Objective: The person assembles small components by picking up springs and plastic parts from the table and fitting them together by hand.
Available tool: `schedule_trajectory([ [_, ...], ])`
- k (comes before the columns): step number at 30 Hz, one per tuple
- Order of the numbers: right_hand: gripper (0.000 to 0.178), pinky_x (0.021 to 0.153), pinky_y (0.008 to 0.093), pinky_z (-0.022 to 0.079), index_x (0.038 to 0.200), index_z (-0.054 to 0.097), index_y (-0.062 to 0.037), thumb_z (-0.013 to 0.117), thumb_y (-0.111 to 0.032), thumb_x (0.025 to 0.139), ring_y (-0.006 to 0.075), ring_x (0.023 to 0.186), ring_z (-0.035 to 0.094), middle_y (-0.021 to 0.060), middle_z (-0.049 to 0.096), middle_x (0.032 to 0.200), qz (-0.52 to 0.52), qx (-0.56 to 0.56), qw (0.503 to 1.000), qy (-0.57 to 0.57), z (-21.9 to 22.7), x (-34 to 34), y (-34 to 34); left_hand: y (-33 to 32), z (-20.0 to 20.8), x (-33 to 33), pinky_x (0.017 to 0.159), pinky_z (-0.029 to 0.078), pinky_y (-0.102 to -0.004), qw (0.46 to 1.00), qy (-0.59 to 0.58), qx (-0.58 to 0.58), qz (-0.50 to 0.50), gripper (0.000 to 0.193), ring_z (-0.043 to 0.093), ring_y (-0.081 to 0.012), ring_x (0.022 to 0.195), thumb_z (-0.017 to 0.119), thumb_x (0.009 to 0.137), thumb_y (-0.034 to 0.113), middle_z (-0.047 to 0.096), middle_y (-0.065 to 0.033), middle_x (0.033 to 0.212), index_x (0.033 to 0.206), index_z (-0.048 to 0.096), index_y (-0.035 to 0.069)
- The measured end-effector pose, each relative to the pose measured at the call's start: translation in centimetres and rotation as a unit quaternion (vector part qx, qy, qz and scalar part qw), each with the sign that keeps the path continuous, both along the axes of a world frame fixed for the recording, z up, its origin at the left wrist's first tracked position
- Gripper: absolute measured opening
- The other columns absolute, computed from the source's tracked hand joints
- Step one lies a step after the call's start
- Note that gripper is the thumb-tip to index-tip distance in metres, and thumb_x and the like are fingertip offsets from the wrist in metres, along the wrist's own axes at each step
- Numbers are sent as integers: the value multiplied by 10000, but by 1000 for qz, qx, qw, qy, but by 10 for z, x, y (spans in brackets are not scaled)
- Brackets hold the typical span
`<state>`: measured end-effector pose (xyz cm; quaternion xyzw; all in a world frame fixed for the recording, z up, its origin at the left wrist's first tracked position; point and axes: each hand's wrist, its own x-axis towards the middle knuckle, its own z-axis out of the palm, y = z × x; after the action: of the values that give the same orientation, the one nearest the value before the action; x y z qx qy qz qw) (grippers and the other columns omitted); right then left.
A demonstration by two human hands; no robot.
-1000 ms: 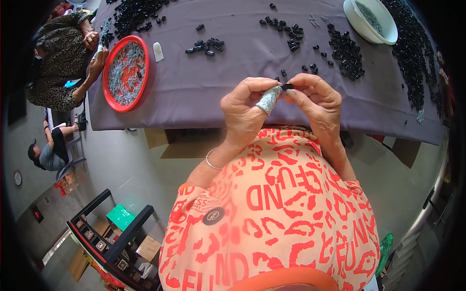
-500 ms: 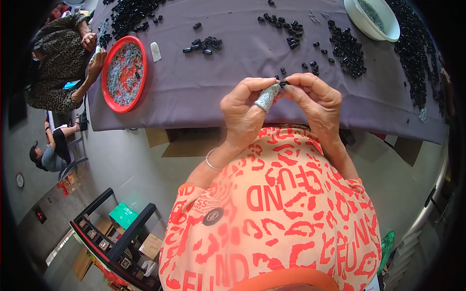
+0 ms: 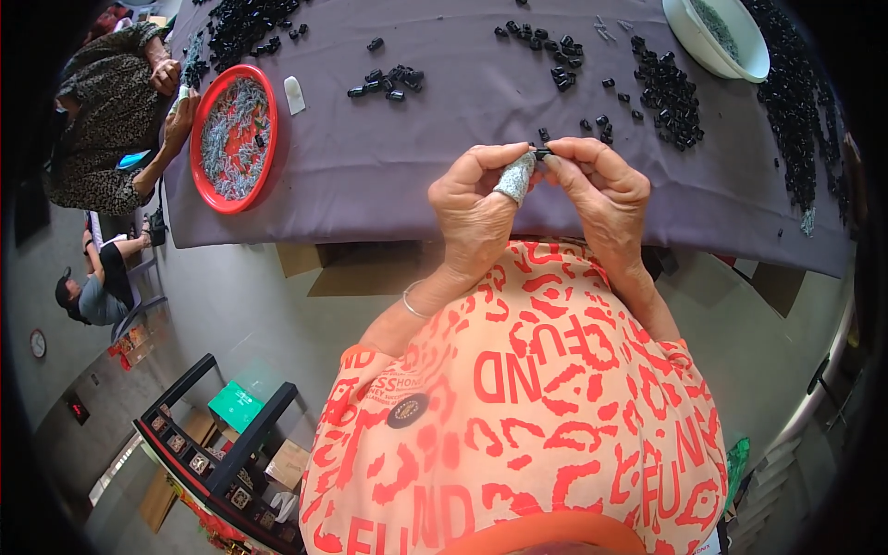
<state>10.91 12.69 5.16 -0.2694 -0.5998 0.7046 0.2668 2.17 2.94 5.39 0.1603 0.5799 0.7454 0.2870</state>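
Both my hands meet over the near edge of the grey cloth-covered table (image 3: 444, 120). Between their fingertips is a small black plastic piece (image 3: 542, 153). My left hand (image 3: 474, 199) pinches its left end, and a grey-white fabric finger cover (image 3: 515, 178) wraps one of my fingers. My right hand (image 3: 603, 190) pinches the other end between thumb and forefinger. The fingertips partly hide the piece. Just beyond my hands lie a few loose black pieces (image 3: 544, 135) of similar look.
A red oval tray (image 3: 275, 157) of small clear-grey parts stands at left, beside a white finger-shaped object (image 3: 294, 95). Black pieces lie in a heap (image 3: 668, 102) at right. A white bowl (image 3: 760, 60) stands far right. Another person's hand (image 3: 178, 120) works at the left.
My hands have shifted very slightly, the left one turning a little more upright around the black piece. Both keep their pinch. The tabletop things look unchanged.
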Motion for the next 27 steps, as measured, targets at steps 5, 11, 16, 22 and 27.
schedule_trajectory([
  [5,154,697,170,477,1002,628,28,612,11,850,58,748,581,25,643,846,-19,23,999,-38,-5,-4,0,2,-9,1,692,521,-219,999,-9,-22,24,155,627,-116,778,589,827,-83,657,-86,866,972,622,-41],
  [11,138,696,175,481,990,629,24,607,8,855,63,768,594,24,641,858,-25,14,999,-35,-13,-9,-4,2,-19,0,679,527,-223,999,-20,-32,21,142,630,-116,763,585,831,-73,657,-85,870,965,619,-45],
  [16,118,702,189,487,964,612,35,589,49,849,79,789,601,36,596,902,-6,116,992,-53,-23,-6,-4,-1,-24,-2,668,513,-240,998,-50,-34,11,144,625,-135,732,583,839,-43,662,-89,843,975,628,-31],
  [22,118,692,204,477,944,611,22,599,59,832,89,777,590,40,592,909,-23,152,988,-30,-29,-2,-3,0,-20,-4,670,514,-240,995,-85,-42,-16,162,628,-133,762,582,838,-41,661,-82,871,994,623,-26],
  [27,125,661,224,459,916,614,11,626,54,799,106,741,567,50,607,861,-17,265,963,-44,-21,-12,11,7,-23,-17,643,513,-211,997,-26,-62,-38,137,626,-95,762,591,840,-34,657,-56,892,973,617,-19],
])
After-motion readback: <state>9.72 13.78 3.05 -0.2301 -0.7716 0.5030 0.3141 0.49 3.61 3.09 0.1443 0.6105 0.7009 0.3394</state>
